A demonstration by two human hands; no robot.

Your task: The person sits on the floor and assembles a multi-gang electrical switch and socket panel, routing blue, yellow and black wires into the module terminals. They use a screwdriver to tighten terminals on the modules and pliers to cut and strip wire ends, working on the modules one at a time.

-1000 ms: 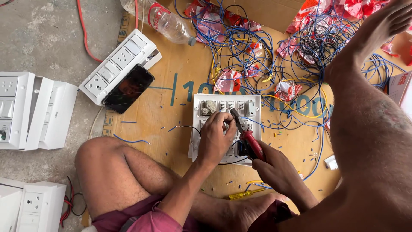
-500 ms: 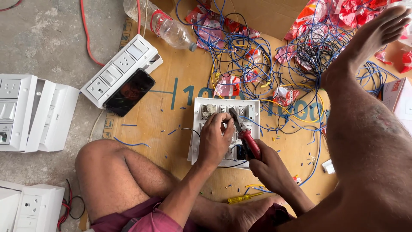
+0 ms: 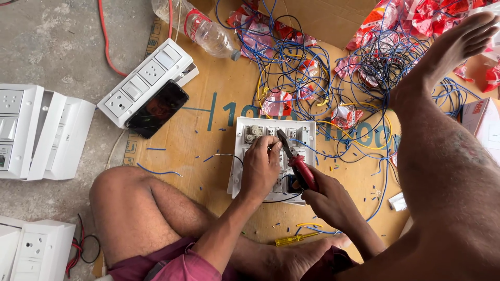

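Nearby, a yellow screwdriver [image 3: 294,239] lies by the knees. The left hand [image 3: 260,166] presses closed fingers on the white switch board [image 3: 245,156] on cardboard [image 3: 198,140]; the right hand [image 3: 328,200] grips red-handled pliers [image 3: 297,161]. Beyond, tangled blue wires [image 3: 312,67], a phone [image 3: 156,108] and a bottle [image 3: 205,31] crowd around

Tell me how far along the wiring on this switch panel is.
Done, apparently: finished white switchboards lie to the side. In hand: the left hand steadies the open switch panel while the right hand works red-handled pliers at its back. Left: loose blue wires lie unconnected, and a yellow screwdriver lies unused.
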